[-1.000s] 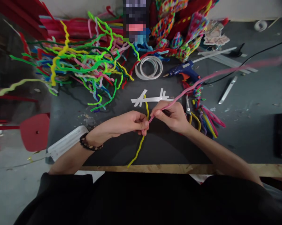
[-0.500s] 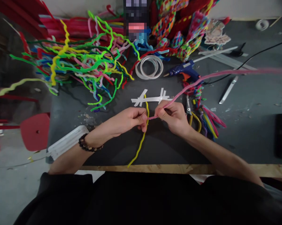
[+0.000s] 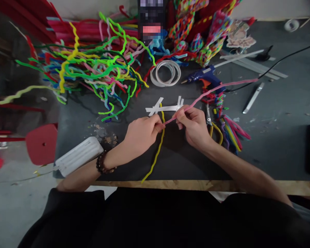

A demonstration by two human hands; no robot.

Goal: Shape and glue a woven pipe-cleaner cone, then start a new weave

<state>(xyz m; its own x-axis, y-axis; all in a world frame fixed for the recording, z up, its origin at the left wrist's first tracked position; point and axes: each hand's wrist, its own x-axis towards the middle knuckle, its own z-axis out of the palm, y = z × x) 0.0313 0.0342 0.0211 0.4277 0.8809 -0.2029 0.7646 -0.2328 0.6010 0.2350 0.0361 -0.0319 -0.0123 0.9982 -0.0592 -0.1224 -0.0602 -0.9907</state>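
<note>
A pink pipe cleaner [image 3: 209,91] runs between my two hands and stretches up to the right. My left hand [image 3: 146,132] is closed, pinching its near end. Further along, my right hand [image 3: 192,124] grips the same pink stem between thumb and fingers. Below my left hand, a yellow pipe cleaner [image 3: 157,155] lies on the table, its upper end at strips of white tape [image 3: 167,108] stuck to the surface. My left fingers pass over the yellow stem; whether they touch it I cannot tell.
Many coloured pipe cleaners [image 3: 93,69] are heaped at the back left. White tape rolls [image 3: 166,73] and a blue glue gun [image 3: 206,75] lie behind my hands. Scissors [image 3: 209,115] are by my right wrist, a white power strip [image 3: 79,155] by my left forearm.
My left hand has turned over, its back now facing up, still pinching the pink stem. The stem's far end has swung inward from the right edge and is now visible.
</note>
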